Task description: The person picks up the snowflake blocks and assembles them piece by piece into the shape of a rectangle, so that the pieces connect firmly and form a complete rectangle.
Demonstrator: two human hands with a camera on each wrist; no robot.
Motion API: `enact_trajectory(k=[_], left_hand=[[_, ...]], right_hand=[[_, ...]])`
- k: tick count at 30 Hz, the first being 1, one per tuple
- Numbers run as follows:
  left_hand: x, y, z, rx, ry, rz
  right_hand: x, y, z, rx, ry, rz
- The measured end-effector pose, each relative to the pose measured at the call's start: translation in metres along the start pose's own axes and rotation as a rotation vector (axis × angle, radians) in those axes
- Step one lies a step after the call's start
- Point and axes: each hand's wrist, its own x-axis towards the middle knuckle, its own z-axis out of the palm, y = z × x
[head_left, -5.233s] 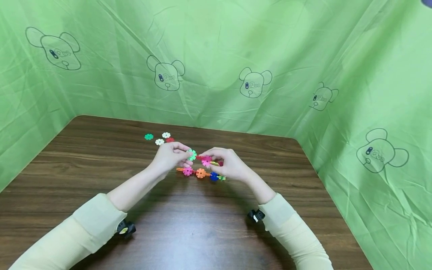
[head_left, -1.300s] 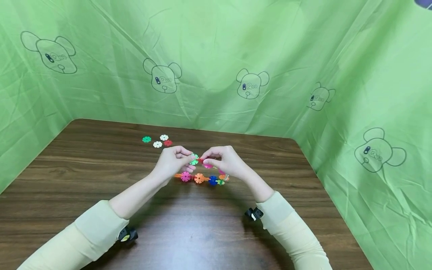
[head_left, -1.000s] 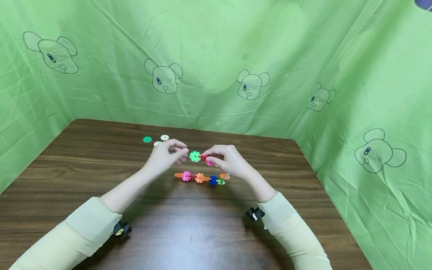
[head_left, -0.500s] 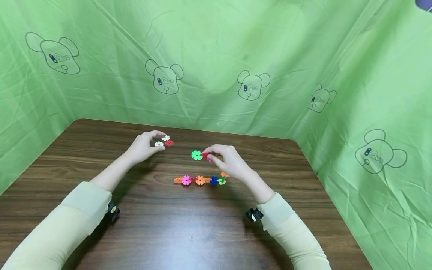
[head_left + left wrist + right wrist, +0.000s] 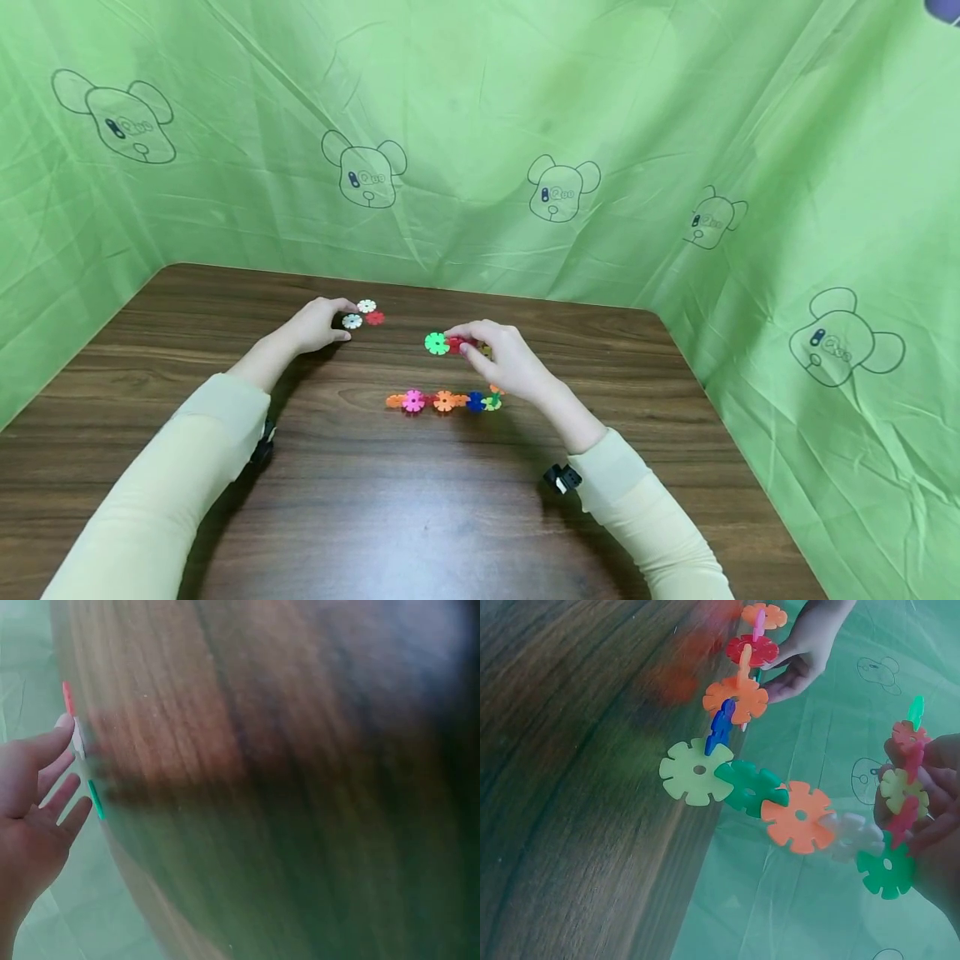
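At the back left, my left hand (image 5: 317, 325) reaches low over the table, thumb and index finger spread around a white snowflake disc (image 5: 352, 322). In the left wrist view, its thumb tip overlaps a white disc (image 5: 79, 741), and a green disc (image 5: 96, 799) shows by the other fingertips; the head view hides this green one. My right hand (image 5: 498, 358) pinches one end of a linked chain of snowflake discs near a red disc (image 5: 454, 345), with a light green disc (image 5: 437, 343) sticking out leftward. Nearer me runs the chain's other stretch, including a pink disc (image 5: 413, 401) and a blue disc (image 5: 476, 402).
Another white disc (image 5: 367, 306) and a loose red disc (image 5: 375, 318) lie beside the left hand. The wooden table (image 5: 450, 517) meets a green curtain (image 5: 465, 100) with bear drawings behind and at both sides. Each sleeve carries a small black wrist camera (image 5: 562, 478).
My left hand has let go of the light green disc on the chain and moved left to the loose discs, then drawn slightly back. The right hand keeps its hold on the chain.
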Motion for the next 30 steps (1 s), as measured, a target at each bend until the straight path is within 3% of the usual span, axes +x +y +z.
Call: enact_trajectory(k=[17,23,30], left_hand=[[-0.001,0.004,0.004,-0.069,0.066,-0.026],[-0.006,0.016,0.003,-0.113,0.158,0.008],[-0.01,0.04,-0.011,-0.14,0.221,0.021]], right_hand=[[0.002,0.0,0.003,-0.03,0.003,-0.029],[0.002,-0.004,0.001,-0.027,0.011,0.02],[0.002,-0.006,0.0,-0.036,0.005,0.053]])
